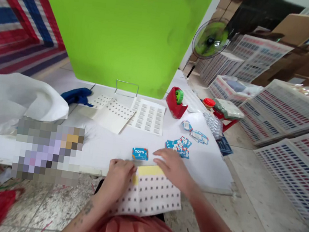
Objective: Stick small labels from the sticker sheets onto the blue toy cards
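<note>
A sheet of small printed stickers (157, 192) with a yellow strip along its top hangs over the table's front edge, toward my lap. My left hand (120, 175) is closed on the sheet's upper left part, fingers curled together. At the sheet's upper right, my right hand (171, 166) is open, its thumb and forefinger apart and nothing visible between them. Just ahead of both hands lies a blue card marked TOYS (140, 153), flat on the table. A loose pile of similar blue cards (179, 146) sits beyond my right hand, and more cards (198, 136) lie face down behind it.
Further sticker sheets (148, 116) lie at the table's back, near a red tape dispenser (176, 103). White plastic (21, 94) and a dark blue cloth-like thing (77, 95) are at left. A green board (121, 29) stands behind; crates (291, 113) line the right.
</note>
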The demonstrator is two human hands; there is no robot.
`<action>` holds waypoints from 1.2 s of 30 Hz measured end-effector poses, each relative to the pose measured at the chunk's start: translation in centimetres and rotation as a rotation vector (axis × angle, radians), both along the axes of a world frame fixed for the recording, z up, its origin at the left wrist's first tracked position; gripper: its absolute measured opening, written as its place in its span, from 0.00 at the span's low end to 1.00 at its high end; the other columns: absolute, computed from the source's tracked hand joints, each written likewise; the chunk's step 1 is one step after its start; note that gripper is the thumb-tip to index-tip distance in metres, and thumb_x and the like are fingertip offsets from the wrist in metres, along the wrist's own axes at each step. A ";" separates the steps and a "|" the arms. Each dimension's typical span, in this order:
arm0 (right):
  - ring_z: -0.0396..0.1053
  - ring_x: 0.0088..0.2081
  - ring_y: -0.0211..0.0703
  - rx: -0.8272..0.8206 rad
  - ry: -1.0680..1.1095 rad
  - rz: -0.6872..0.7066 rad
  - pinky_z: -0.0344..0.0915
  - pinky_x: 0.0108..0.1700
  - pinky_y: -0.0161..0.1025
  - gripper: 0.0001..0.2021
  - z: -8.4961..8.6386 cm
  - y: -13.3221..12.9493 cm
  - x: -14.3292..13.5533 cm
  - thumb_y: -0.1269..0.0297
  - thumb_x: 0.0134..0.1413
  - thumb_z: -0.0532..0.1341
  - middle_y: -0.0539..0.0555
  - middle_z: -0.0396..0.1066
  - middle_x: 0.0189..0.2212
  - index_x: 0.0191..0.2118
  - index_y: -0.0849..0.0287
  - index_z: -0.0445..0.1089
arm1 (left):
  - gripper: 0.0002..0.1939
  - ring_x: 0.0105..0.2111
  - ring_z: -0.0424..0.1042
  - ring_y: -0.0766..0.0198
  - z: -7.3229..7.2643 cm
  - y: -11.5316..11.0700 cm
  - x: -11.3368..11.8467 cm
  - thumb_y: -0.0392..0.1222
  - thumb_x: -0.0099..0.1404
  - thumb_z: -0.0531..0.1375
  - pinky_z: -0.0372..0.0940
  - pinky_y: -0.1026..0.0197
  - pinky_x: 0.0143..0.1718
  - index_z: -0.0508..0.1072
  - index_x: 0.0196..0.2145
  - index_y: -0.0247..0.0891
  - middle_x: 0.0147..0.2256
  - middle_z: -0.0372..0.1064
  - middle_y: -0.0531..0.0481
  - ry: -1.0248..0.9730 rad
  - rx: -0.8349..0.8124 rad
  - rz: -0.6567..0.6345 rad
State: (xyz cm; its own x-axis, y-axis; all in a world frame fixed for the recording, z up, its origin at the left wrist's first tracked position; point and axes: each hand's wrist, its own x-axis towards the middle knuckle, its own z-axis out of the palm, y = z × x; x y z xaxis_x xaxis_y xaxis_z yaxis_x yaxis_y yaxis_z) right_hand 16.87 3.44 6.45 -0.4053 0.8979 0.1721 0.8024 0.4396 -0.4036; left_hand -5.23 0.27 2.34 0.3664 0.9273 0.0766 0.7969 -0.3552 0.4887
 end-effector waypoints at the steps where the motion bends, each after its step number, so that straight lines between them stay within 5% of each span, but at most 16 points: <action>1: 0.67 0.44 0.45 -0.044 0.018 0.068 0.59 0.48 0.42 0.08 -0.3 -0.7 -1.1 0.66 0.59 0.57 0.54 0.73 0.40 0.43 0.56 0.70 | 0.12 0.34 0.67 0.61 0.0 0.1 0.1 0.37 0.70 0.47 0.51 0.55 0.41 0.68 0.31 0.39 0.31 0.70 0.52 -0.003 -0.003 0.000; 8: 0.66 0.41 0.44 -0.183 0.042 0.075 0.60 0.44 0.42 0.08 -2.2 -2.0 -2.3 0.72 0.58 0.56 0.53 0.72 0.36 0.41 0.56 0.71 | 0.09 0.36 0.67 0.59 -0.1 -0.1 -0.5 0.40 0.68 0.51 0.49 0.52 0.43 0.70 0.34 0.40 0.33 0.72 0.51 0.058 0.036 0.012; 20: 0.61 0.39 0.48 0.173 -0.087 -0.023 0.56 0.40 0.47 0.14 -3.7 -4.5 -4.7 0.72 0.60 0.53 0.57 0.69 0.37 0.48 0.52 0.70 | 0.15 0.34 0.67 0.61 0.6 0.3 -0.4 0.41 0.69 0.46 0.51 0.55 0.41 0.69 0.29 0.38 0.30 0.71 0.51 -0.047 -0.085 0.040; 26: 0.63 0.41 0.48 0.185 0.043 -0.029 0.57 0.44 0.48 0.11 -4.7 -5.6 -5.2 0.71 0.61 0.52 0.56 0.70 0.40 0.45 0.54 0.69 | 0.16 0.34 0.68 0.61 0.6 0.6 -0.4 0.41 0.69 0.46 0.50 0.55 0.40 0.69 0.28 0.38 0.30 0.72 0.51 -0.050 -0.116 0.052; 32: 0.64 0.44 0.44 -0.063 0.468 -0.098 0.62 0.47 0.44 0.04 -3.3 -3.0 -4.6 0.71 0.57 0.55 0.55 0.68 0.38 0.33 0.56 0.65 | 0.15 0.33 0.67 0.62 0.4 0.3 -0.6 0.39 0.69 0.46 0.51 0.55 0.41 0.68 0.29 0.38 0.29 0.70 0.52 -0.033 -0.081 0.019; 36: 0.64 0.45 0.44 -0.184 0.475 -0.096 0.62 0.47 0.43 0.03 -2.8 0.7 -3.2 0.70 0.55 0.55 0.56 0.67 0.41 0.34 0.57 0.64 | 0.10 0.37 0.65 0.59 0.8 -0.3 -0.4 0.36 0.67 0.49 0.54 0.53 0.42 0.69 0.32 0.39 0.35 0.70 0.48 0.042 0.036 -0.049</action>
